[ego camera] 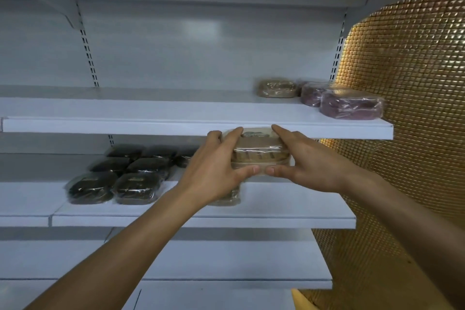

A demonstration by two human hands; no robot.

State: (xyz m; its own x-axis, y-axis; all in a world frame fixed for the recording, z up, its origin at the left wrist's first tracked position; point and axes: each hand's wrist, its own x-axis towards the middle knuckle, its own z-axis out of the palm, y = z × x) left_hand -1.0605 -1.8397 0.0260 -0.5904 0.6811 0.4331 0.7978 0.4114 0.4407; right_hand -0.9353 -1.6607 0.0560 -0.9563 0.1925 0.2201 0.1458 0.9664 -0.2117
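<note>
Both bare forearms reached up toward the white shelving. The left hand (214, 171) and the right hand (302, 161) gripped a tan plastic-wrapped pack (259, 153) between them. Their thumbs curled under its near edge and their fingers lay over its top. It was held in the air just in front of the upper shelf (125, 124), at its front lip. Under the left wrist a second tan pack (226, 199) lay on the middle shelf (201, 221), partly hidden. Left of it sat the dark wrapped packs (125, 176) in rows. Farther back, on the upper shelf, a third tan pack (276, 88) lay beside two purple packs (351, 104), possibly cakes, though the wrap blurred them. A gold mosaic wall (402, 83) rose at the right.
</note>
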